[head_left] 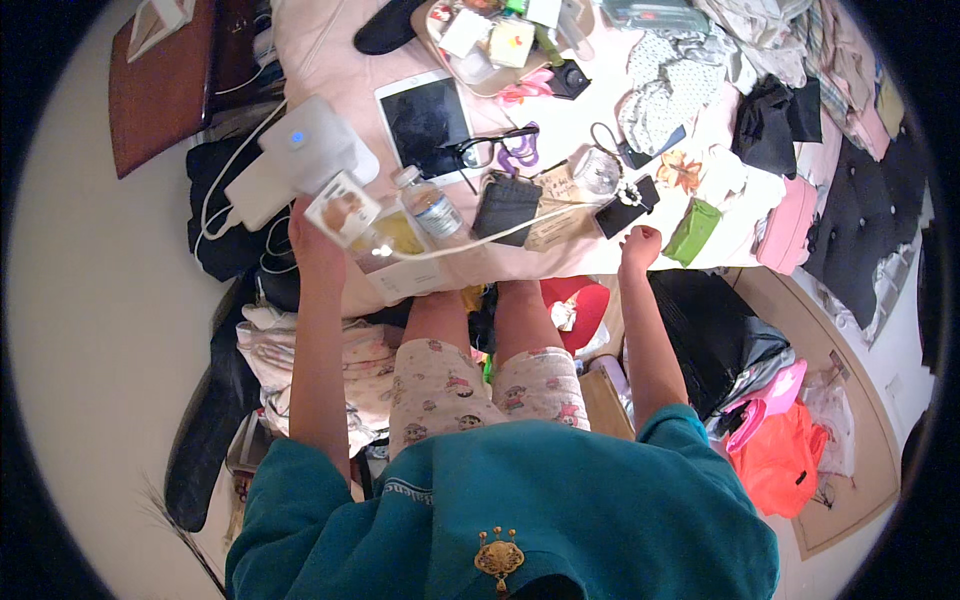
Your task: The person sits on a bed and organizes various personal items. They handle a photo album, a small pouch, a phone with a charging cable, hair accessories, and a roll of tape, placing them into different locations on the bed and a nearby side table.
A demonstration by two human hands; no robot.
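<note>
My left hand (309, 231) is at the near left edge of the pink-covered bed (517, 266), beside a white box-shaped device (311, 146) with a blue light. A card with a brown picture (343, 209) covers part of its fingers, so its grip is hidden. To its right lie a clear plastic bottle with a label (433, 205) and a yellow packet (399, 231). My right hand (642, 247) rests curled at the bed's near edge, with nothing visible in it. Just beyond it is a black smartphone (627, 208) with a white beaded charm; a green packet (692, 232) lies to its right.
A tablet (426, 120), black-framed glasses (495, 148), a black wallet (508, 208) and a clear round jar (596, 170) lie mid-bed. A white cable (495, 238) crosses the front. A filled tray (480, 71) and crumpled clothes (667, 82) are farther back. Bags (780, 457) crowd the floor.
</note>
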